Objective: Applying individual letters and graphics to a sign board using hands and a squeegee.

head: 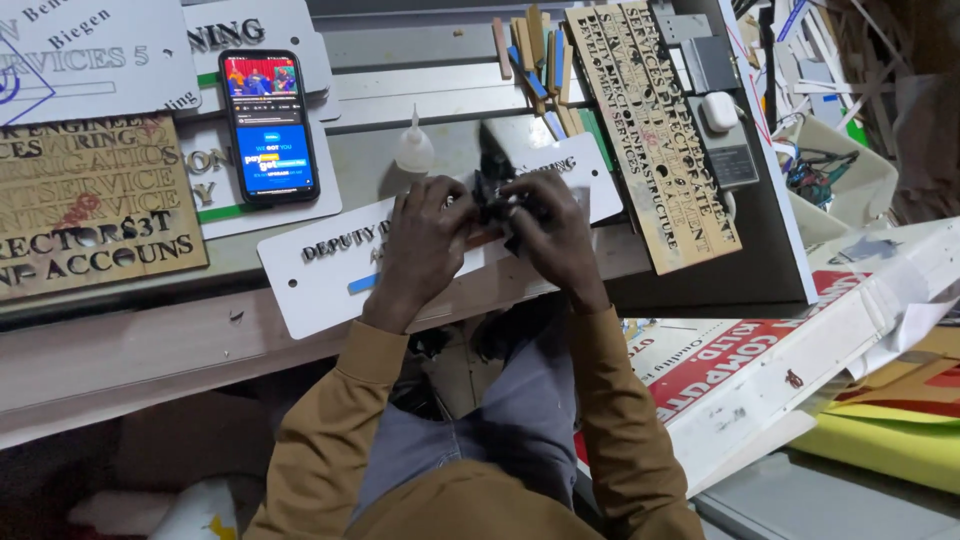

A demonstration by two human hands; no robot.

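Note:
A long white sign plate point(320, 275) with raised dark letters lies slanted across the bench. My left hand point(425, 245) rests on its middle, fingers curled at a small black cut-out piece point(497, 195). My right hand point(555, 235) meets the left over the plate and pinches the same black piece from the right. The piece is mostly hidden by my fingers. A small clear glue bottle point(413, 148) with a pointed nozzle stands just behind my left hand.
A smartphone point(268, 125) with a lit screen lies at back left on other white plates. Wooden letter stencil boards lie at the left point(90, 205) and at the right point(655, 130). Wooden sticks point(545, 60) lie behind. Printed boards and scraps point(800, 370) pile at right.

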